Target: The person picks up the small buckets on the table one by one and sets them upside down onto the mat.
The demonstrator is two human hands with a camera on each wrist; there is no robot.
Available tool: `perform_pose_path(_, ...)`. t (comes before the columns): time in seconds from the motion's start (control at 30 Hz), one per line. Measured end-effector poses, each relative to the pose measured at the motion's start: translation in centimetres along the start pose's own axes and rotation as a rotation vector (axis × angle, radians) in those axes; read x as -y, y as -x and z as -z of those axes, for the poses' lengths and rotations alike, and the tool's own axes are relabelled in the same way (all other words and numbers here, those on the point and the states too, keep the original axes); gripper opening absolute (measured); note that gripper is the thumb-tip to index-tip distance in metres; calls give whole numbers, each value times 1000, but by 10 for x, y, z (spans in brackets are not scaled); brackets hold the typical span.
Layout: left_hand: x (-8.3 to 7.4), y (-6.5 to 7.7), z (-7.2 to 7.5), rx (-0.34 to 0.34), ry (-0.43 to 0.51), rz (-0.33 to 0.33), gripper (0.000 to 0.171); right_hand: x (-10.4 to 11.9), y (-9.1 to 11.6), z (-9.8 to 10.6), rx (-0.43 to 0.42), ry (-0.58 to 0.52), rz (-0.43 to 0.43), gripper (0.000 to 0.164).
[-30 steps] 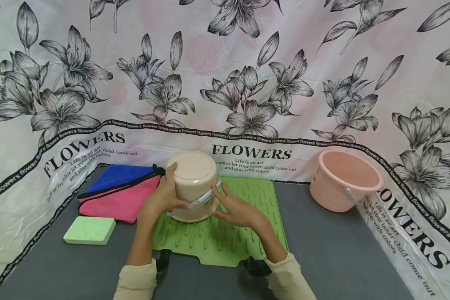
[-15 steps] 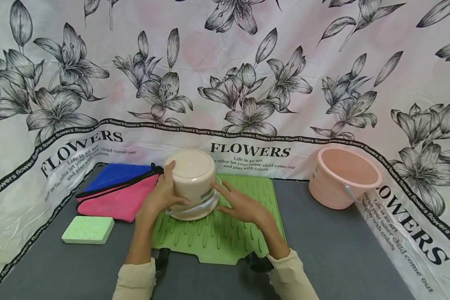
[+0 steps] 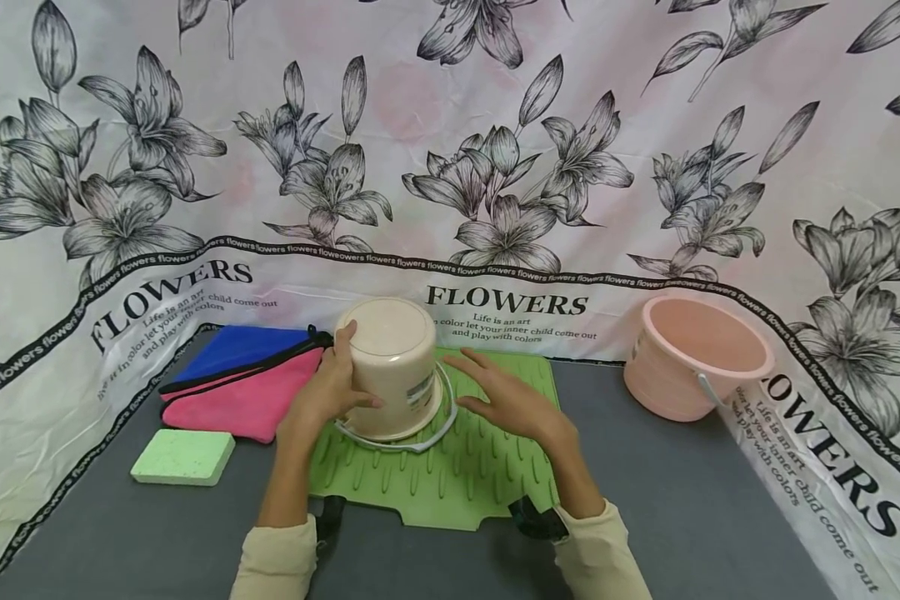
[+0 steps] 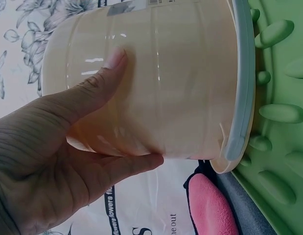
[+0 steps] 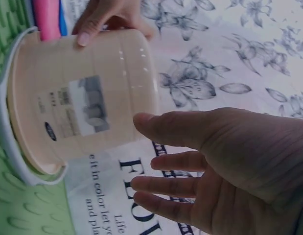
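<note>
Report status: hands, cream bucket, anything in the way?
Left hand gripping cream bucket. Right hand beside it, holding nothing. Bucket upside down on mat. Pouch near left hand; no obstruction seen.

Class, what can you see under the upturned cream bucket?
The green mat lies under the cream bucket and shows in front of it. Covered and unseen: the patch beneath and the bucket's inside.
</note>
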State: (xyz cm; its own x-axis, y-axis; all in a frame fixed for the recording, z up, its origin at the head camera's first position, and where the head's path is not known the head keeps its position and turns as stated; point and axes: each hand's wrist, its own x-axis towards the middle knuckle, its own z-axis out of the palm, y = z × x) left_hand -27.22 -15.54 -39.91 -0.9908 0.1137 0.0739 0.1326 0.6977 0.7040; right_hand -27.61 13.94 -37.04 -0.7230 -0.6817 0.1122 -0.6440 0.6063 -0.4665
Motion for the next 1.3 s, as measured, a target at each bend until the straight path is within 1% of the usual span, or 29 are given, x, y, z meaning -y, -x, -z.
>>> perform_pose_path(0.2,0,1,1,9,0,2,125,0,10,13,-42,10,2,65)
perform_pose_path(0.53,4,-2,-2,6,4,-8,125,-7,25,39,-160,59,-2,62)
perform_pose_path(0.67,3,-2,-2,4,1,-8,125,-12,34,48,-193,59,-31,61)
perform_pose_path(0.8,1,-1,-2,2,-7,-9,125,-16,45,55,-246,59,-46,60)
perform_pose_path(1.0,3,0,-3,11,-8,5,125,-20,62,64,-347,57,-62,57)
perform_pose_path(1.07,3,0,-3,13,-6,-2,125,-23,68,67,-380,47,-70,56)
perform_pose_path(1.2,2,0,-2,5,-1,-18,124,-30,76,75,-444,69,-76,54)
perform_pose_path(1.3,1,-1,-2,5,1,-23,124,-34,84,81,-484,87,-110,54)
